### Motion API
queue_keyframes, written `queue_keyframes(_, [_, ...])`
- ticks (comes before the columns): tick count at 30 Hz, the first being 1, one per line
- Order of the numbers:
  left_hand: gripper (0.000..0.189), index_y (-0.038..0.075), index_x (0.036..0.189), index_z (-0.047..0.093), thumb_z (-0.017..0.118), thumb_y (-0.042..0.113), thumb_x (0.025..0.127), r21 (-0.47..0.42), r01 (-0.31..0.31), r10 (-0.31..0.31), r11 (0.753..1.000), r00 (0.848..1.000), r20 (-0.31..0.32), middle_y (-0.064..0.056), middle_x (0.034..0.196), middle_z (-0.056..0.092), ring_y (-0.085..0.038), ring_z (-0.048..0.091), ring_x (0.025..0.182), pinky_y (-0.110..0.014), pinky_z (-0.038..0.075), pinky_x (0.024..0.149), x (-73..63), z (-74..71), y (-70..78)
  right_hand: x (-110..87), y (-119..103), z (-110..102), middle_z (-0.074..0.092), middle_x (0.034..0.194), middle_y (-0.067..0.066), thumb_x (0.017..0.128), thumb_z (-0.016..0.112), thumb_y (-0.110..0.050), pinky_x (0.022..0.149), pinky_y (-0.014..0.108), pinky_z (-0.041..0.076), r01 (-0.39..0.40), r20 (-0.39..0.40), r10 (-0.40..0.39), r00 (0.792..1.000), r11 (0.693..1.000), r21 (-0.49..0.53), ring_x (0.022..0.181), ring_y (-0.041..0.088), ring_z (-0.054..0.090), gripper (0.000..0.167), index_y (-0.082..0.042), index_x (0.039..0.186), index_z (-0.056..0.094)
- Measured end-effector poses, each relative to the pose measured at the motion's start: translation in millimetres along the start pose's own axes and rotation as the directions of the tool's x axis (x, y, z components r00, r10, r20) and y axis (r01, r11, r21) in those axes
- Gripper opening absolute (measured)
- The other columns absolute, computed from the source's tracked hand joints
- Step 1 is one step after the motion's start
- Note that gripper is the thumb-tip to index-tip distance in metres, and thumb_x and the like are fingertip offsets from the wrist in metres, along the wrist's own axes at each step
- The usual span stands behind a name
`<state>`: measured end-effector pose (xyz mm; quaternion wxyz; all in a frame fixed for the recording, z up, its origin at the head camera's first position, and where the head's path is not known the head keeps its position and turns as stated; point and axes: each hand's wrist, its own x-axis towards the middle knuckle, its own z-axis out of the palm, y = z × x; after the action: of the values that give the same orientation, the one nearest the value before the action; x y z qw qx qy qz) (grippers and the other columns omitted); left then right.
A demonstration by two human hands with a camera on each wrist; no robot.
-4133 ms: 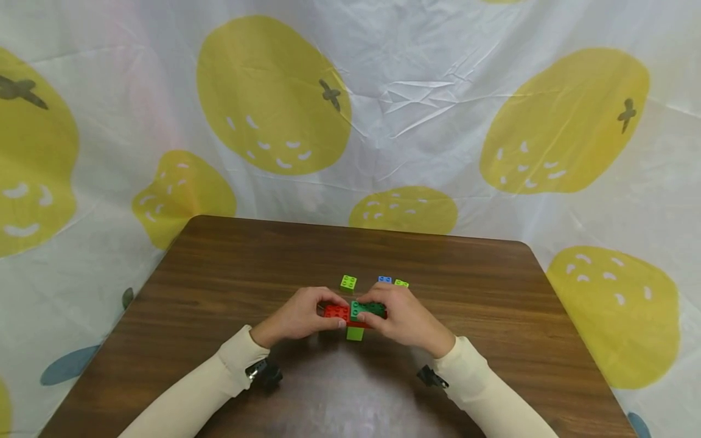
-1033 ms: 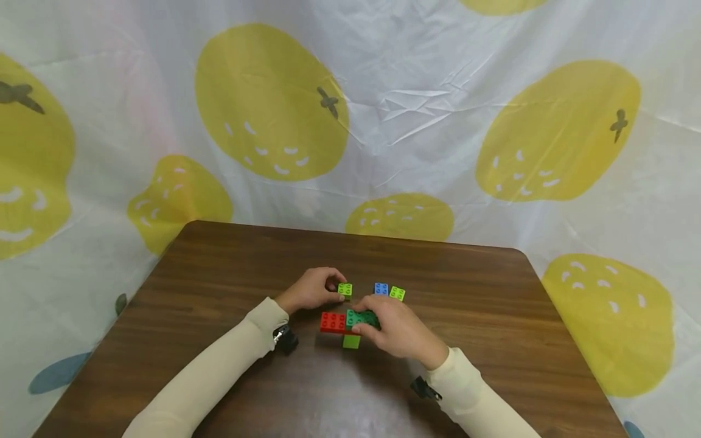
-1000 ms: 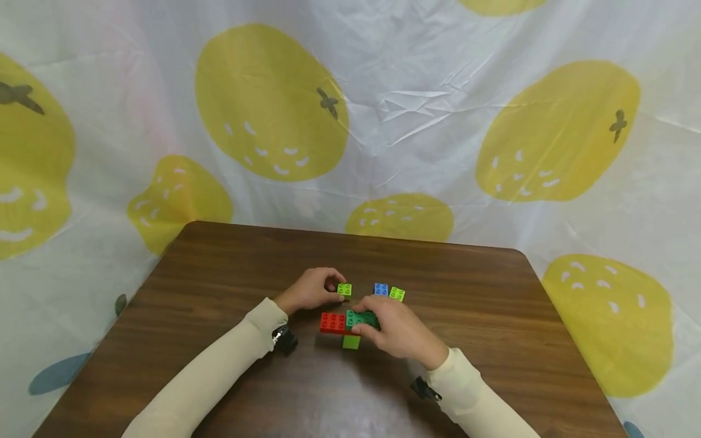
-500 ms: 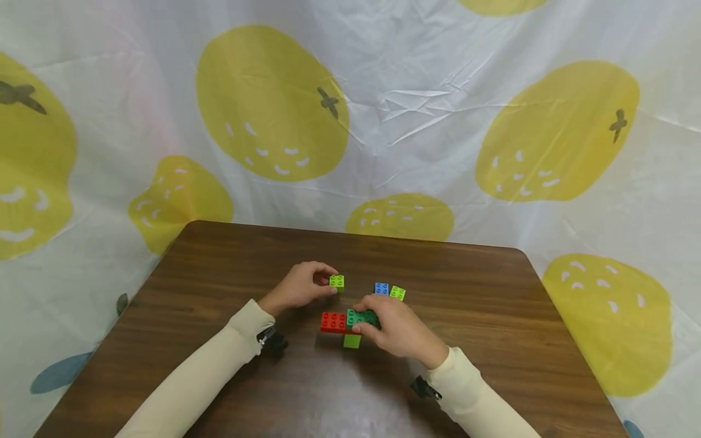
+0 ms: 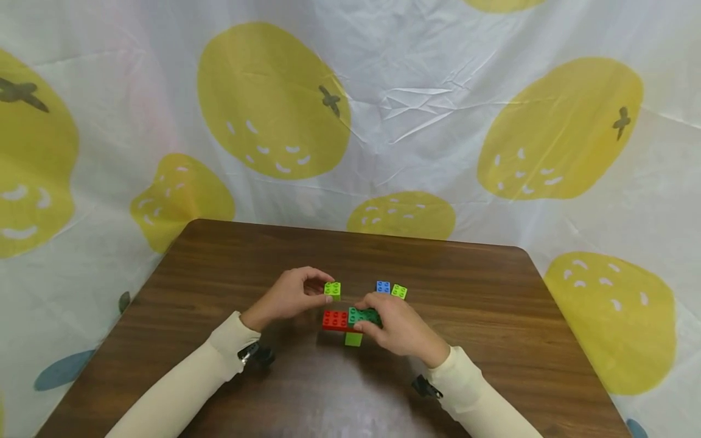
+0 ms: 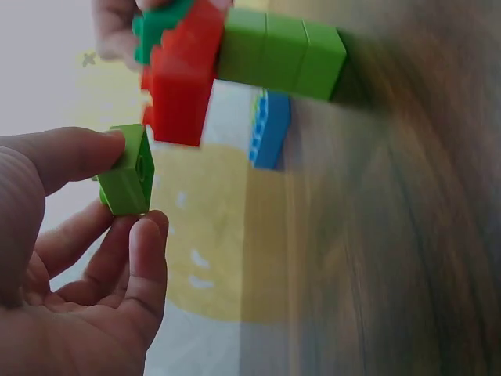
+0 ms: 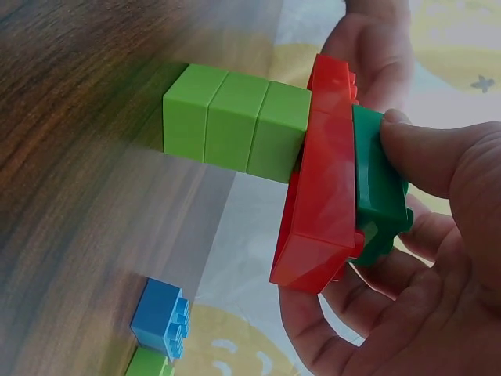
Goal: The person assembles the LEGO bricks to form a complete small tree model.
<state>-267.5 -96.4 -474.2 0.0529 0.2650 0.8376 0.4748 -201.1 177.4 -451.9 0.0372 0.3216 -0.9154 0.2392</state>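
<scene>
Hands (image 5: 288,296) (image 5: 400,324) on lime brick (image 5: 332,291), green brick (image 5: 358,316)

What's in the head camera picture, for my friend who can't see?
A person's left hand pinches a light green brick while the right hand holds a dark green brick on a red layer above a light green base. Behind, a blue brick and another light green brick sit on a brown table, before a white cloth with yellow fruit shapes.
</scene>
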Motion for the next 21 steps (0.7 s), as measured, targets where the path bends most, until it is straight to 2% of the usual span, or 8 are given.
queue_keyframes(5, [0.036, 0.012, 0.124, 0.074, 0.085, 0.023, 0.091, 0.022, -0.029, 0.028, 0.999, 0.999, 0.039, -0.003, 0.114, 0.075, -0.012, 0.070, 0.096, -0.025, 0.060, 0.085, -15.0, 3.5, 18.5, -0.1, 0, -1, 0.074, 0.107, -0.003, 0.097, 0.079, -0.030, 0.077, 0.030, 0.054, 0.005, -0.002, -0.005, 1.000, 1.000, -0.002, 0.086, 0.008, 0.062, 0.026, -0.013, 0.115, 0.071])
queue_keyframes(8, [0.034, 0.012, 0.123, 0.073, 0.084, 0.021, 0.092, -0.001, -0.057, 0.057, 0.998, 0.995, 0.077, -0.003, 0.113, 0.075, -0.013, 0.070, 0.095, -0.024, 0.060, 0.083, -21.3, 7.0, 26.8, -0.2, 1, -1, 0.074, 0.106, -0.003, 0.097, 0.080, -0.029, 0.076, 0.029, 0.054, 0.001, -0.002, -0.001, 1.000, 1.000, 0.002, 0.085, 0.008, 0.061, 0.026, -0.013, 0.114, 0.071])
queue_keyframes(13, [0.034, 0.014, 0.122, 0.073, 0.085, 0.020, 0.091, -0.022, -0.094, 0.096, 0.995, 0.990, 0.100, -0.002, 0.113, 0.073, -0.019, 0.071, 0.099, -0.025, 0.060, 0.083, -25.2, 13.2, 29.9, 0.4, 2, -1, 0.074, 0.107, -0.004, 0.097, 0.079, -0.029, 0.077, 0.029, 0.053, -0.007, 0.002, 0.007, 1.000, 1.000, 0.007, 0.086, 0.008, 0.062, 0.025, -0.014, 0.115, 0.070])
queue_keyframes(16, [0.035, 0.013, 0.122, 0.074, 0.086, 0.020, 0.090, -0.013, -0.097, 0.098, 0.995, 0.991, 0.095, -0.001, 0.113, 0.073, -0.023, 0.070, 0.100, -0.028, 0.061, 0.083, -26.2, 16.0, 29.7, 0.4, 1, -1, 0.073, 0.107, -0.003, 0.097, 0.079, -0.029, 0.076, 0.028, 0.053, -0.004, 0.009, 0.004, 1.000, 1.000, 0.013, 0.086, 0.007, 0.061, 0.025, -0.014, 0.116, 0.070])
queue_keyframes(21, [0.035, 0.014, 0.121, 0.075, 0.088, 0.020, 0.089, 0.008, -0.090, 0.089, 0.996, 0.992, 0.091, 0.000, 0.113, 0.073, -0.020, 0.069, 0.100, -0.027, 0.060, 0.084, -27.8, 18.0, 29.0, 0.0, 0, -1, 0.073, 0.107, -0.003, 0.098, 0.078, -0.028, 0.074, 0.026, 0.051, -0.017, 0.027, 0.016, 1.000, 1.000, 0.024, 0.084, 0.006, 0.059, 0.025, -0.013, 0.116, 0.070])
